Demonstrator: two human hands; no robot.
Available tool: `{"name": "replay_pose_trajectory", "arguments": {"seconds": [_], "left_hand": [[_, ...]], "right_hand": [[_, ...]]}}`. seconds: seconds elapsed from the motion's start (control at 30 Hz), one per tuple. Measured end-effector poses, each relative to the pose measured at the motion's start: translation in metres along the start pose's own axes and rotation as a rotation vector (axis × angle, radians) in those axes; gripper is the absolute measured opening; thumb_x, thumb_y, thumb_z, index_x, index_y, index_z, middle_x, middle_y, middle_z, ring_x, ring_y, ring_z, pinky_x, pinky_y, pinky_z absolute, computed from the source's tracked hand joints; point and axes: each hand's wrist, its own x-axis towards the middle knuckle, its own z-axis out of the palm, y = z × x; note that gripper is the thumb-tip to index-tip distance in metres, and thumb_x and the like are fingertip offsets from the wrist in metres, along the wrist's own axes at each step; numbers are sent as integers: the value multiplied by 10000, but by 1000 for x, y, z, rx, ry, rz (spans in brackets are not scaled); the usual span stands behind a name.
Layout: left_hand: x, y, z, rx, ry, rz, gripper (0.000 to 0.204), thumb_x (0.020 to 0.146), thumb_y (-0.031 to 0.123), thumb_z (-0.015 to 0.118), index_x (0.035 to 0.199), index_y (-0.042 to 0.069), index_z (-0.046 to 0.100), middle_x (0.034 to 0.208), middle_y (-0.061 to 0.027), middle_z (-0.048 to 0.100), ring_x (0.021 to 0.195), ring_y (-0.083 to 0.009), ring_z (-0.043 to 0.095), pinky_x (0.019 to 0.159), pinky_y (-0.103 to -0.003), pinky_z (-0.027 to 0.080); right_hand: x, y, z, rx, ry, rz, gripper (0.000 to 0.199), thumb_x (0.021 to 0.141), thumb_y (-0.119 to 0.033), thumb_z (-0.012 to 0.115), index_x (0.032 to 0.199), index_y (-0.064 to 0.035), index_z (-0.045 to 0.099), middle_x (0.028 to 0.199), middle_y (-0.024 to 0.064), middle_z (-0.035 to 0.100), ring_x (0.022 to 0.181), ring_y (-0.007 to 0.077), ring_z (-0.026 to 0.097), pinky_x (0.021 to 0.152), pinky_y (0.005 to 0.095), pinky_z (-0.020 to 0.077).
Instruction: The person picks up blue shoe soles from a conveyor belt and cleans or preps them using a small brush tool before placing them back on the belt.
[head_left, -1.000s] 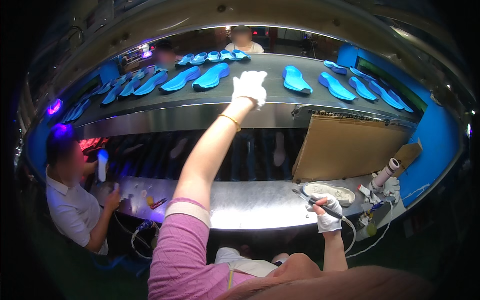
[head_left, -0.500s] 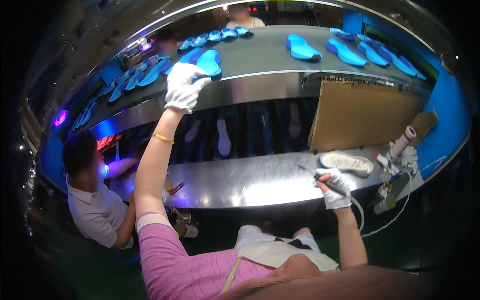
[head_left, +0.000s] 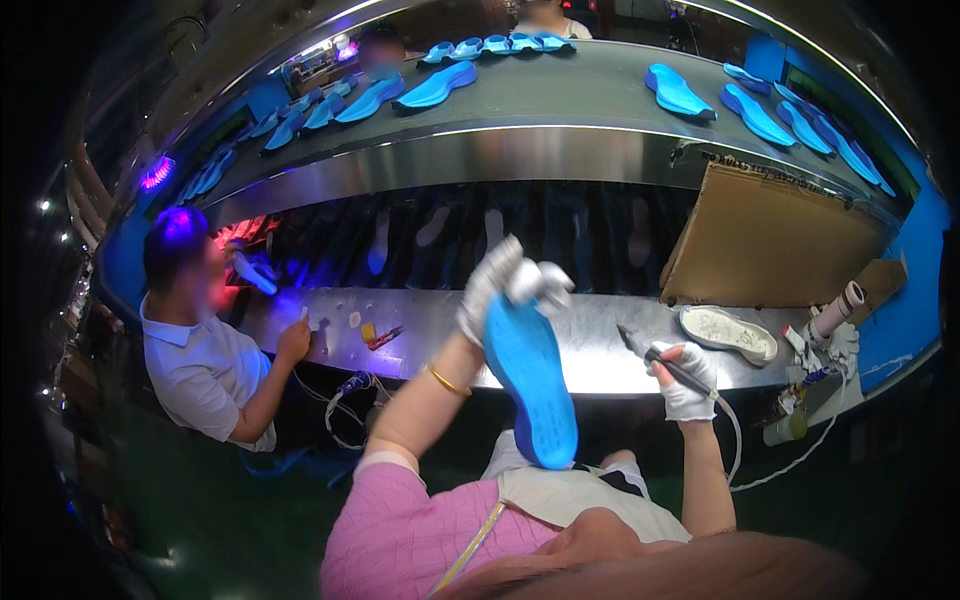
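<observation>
My left hand (head_left: 510, 285), in a white glove, grips a blue shoe sole (head_left: 535, 385) by its upper end. The sole hangs steeply in front of my body, its broad face turned up toward me. Some of the fingers lie behind it. A white glove with bare fingertips covers my right hand (head_left: 688, 382), closed around a dark pen-like tool with a flat tip (head_left: 682, 375) and a pale cord trailing from its end. Beyond that hand, a white sole (head_left: 729, 334) rests on the metal bench (head_left: 600, 350).
Blue soles stand along the raised grey belt (head_left: 560, 85). A cardboard sheet (head_left: 780, 240) leans at the right, near a pale roll (head_left: 838, 308) and a bottle (head_left: 786, 428). At the left, a co-worker (head_left: 200, 370) holds a sole (head_left: 254, 275); red-handled pliers (head_left: 384, 338) lie on the bench.
My left hand has taken a blue sole off the belt and brought it down toward me. My right hand keeps its tool. The co-worker's raised sole has come into view.
</observation>
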Motion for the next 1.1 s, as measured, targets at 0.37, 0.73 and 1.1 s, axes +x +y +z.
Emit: {"name": "replay_pose_trajectory", "arguments": {"seconds": [0.37, 0.73, 1.1], "left_hand": [[-2, -136, -21, -283, 179, -61, 743, 810, 695, 339, 1251, 107, 442, 1164, -163, 534, 1048, -336, 541, 931, -482, 428], [8, -158, -24, -151, 295, 59, 828, 790, 725, 329, 1205, 18, 453, 1148, -154, 532, 1030, -263, 536, 913, -382, 447], [0, -133, -22, -150, 144, -59, 953, 765, 759, 292, 1332, -8, 312, 1290, -232, 422, 1176, -362, 442, 1011, -457, 349]], "right_hand": [[8, 4, 18, -108, -57, 63, 128, 768, -25, 632, 832, -41, 522, 687, 44, 580, 607, 100, 565, 571, 222, 456], [0, -10, 41, 17, -195, 154, 197, 766, 20, 622, 932, -30, 529, 745, 34, 566, 656, 77, 551, 612, 216, 458], [-20, -3, 44, -150, -213, 63, 210, 659, 21, 667, 850, -36, 599, 734, 86, 587, 662, 220, 582, 637, 287, 471]]}}
